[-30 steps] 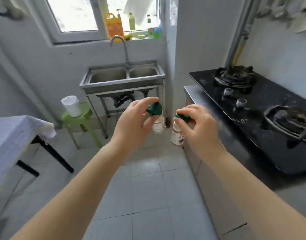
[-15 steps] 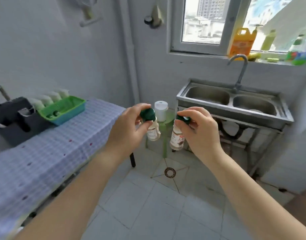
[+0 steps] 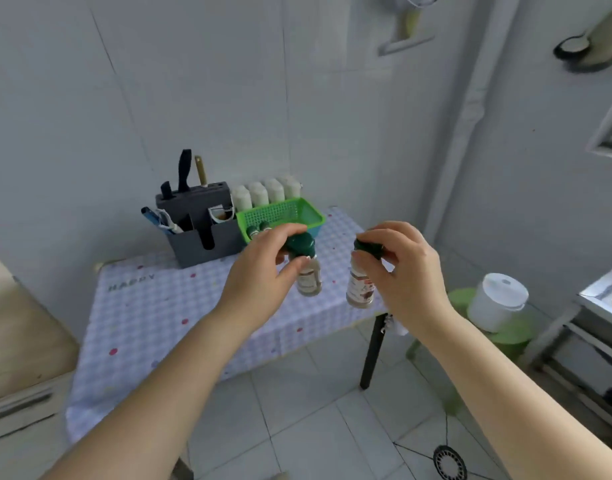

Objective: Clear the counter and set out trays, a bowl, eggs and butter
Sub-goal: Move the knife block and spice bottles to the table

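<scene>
My left hand (image 3: 259, 271) grips a small spice jar (image 3: 308, 280) by its dark green cap, the jar hanging below my fingers. My right hand (image 3: 406, 275) holds a second green-capped spice jar (image 3: 360, 287) the same way. Both jars hang upright in the air over the right end of a table with a lilac checked cloth (image 3: 152, 313). At the back of that table stands a green plastic basket (image 3: 283, 213) with two small green-capped jars inside it, just behind my left hand.
A grey knife and utensil holder (image 3: 200, 223) stands left of the basket, with several white bottles (image 3: 266, 194) behind. A white tub (image 3: 498, 301) sits on a green stool at right. A steel sink frame (image 3: 602, 306) shows at the right edge, a floor drain (image 3: 449, 464) below.
The view has swung left, from the stove and sink to the clothed table. Both hands still hold the jars by their caps, now over the table's right end.
</scene>
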